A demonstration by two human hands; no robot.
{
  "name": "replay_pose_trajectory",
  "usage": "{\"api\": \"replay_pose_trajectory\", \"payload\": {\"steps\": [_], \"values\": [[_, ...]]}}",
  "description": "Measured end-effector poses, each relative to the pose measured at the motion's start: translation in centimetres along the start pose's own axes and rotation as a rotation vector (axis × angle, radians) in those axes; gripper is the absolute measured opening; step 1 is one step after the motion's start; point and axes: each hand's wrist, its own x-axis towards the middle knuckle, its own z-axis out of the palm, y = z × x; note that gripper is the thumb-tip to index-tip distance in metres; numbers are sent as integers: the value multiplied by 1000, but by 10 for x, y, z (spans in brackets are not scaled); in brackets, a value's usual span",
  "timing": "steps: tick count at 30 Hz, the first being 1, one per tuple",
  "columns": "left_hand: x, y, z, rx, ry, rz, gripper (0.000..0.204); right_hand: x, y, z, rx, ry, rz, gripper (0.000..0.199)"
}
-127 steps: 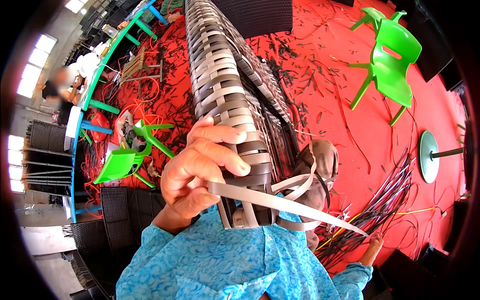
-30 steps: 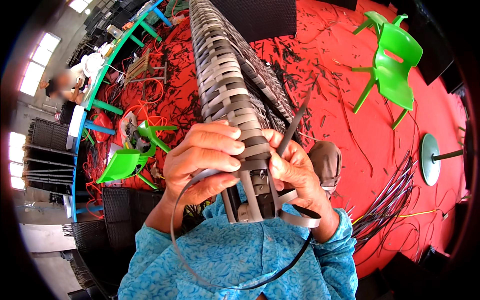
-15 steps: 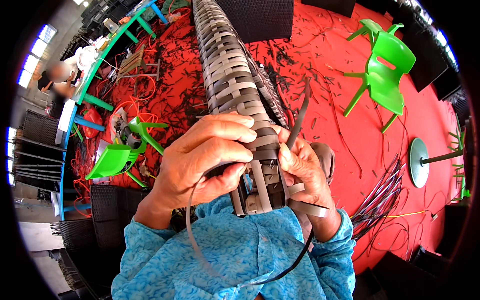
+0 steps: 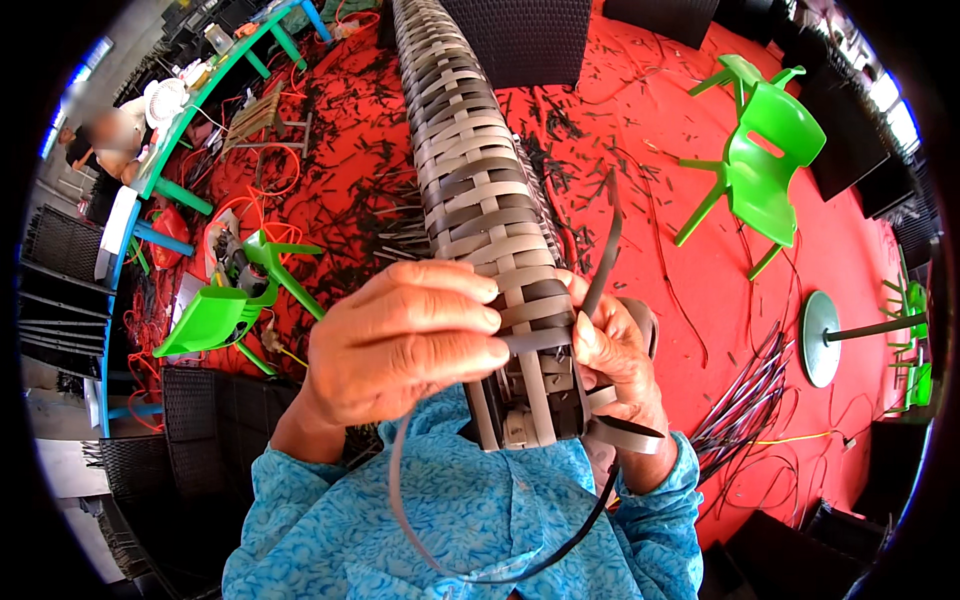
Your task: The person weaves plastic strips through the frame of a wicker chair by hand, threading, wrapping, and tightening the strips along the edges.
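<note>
A long, narrow woven piece (image 4: pixel 470 160) of grey and dark flat strips points away from me, its near end in front of my chest. That near end is partly unwoven, with lengthwise strips and the frame (image 4: pixel 518 420) showing. My left hand (image 4: pixel 405 345) is closed on a flat weaving strip (image 4: pixel 537 340) that crosses the top. The strip's loop (image 4: pixel 400 490) hangs over my blue patterned shirt. My right hand (image 4: pixel 620 355) grips the right side, thumb beside a loose strip end (image 4: pixel 605 245) that sticks up. A curled grey strip (image 4: pixel 628 436) lies against my right wrist.
Green chairs (image 4: pixel 770 150) stand at right and left (image 4: pixel 210 320). A round-based stand (image 4: pixel 820 340) and a bundle of loose strips (image 4: pixel 740 400) lie right. Strip scraps and cables cover parts of the red floor (image 4: pixel 640 130). Another person (image 4: pixel 110 140) is at the long table (image 4: pixel 185 130).
My left hand has shifted slightly down and left, its fingers now flatter across the strip. The hanging loop has swung lower. The view has shifted a little.
</note>
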Motion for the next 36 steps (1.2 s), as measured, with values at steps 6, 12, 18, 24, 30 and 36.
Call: {"api": "replay_pose_trajectory", "payload": {"steps": [6, 12, 18, 24, 30, 36], "values": [[-14, 5, 1, 125, 17, 29, 19, -2, -8, 3, 0, 13, 58, 52], [-20, 2, -1, 25, 33, -22, 22, 0, -8, 7, 72, -55, 53, 52], [-25, 0, -1, 26, 44, -10, 23, 0, -6, 5, 129, -98, 118, 54], [-33, 1, -1, 62, 62, 1, 26, 1, 3, 1, 19, 24, 77, 56], [-35, -1, 3, 24, 45, -31, 27, 1, -3, 0, -59, 8, 88, 60], [-35, 1, 6, 18, 54, -83, 21, -7, -21, 6, -134, 24, 162, 52]]}}
